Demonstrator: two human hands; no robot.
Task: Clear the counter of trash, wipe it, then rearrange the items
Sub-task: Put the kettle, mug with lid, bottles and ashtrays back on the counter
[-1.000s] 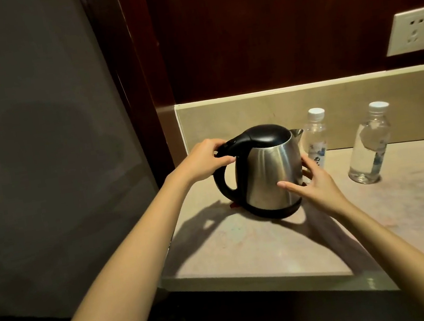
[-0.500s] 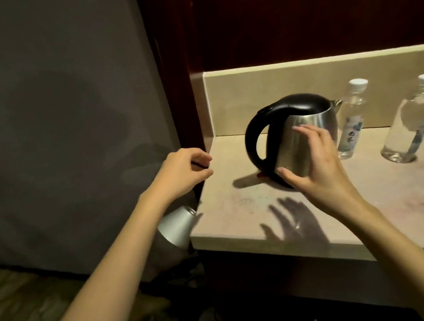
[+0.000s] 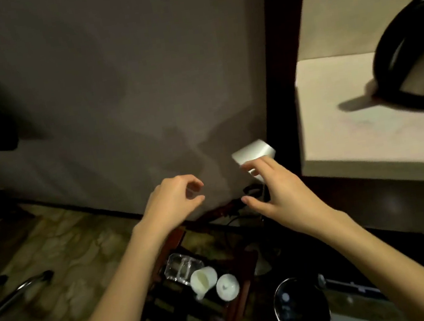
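So both hands hang off the counter's (image 3: 369, 153) near-left edge, over the floor stuff. Left hand (image 3: 173, 202) is loosely curled, holding nothing; right hand (image 3: 278, 191) is spread open, fingers just near a silver lamp shade (image 3: 253, 152). Kettle (image 3: 416, 61) sits on the beige countertop at far right, blurred. Below: a wooden tray (image 3: 241, 288) with two white cups (image 3: 215, 280). No readable writing anywhere.
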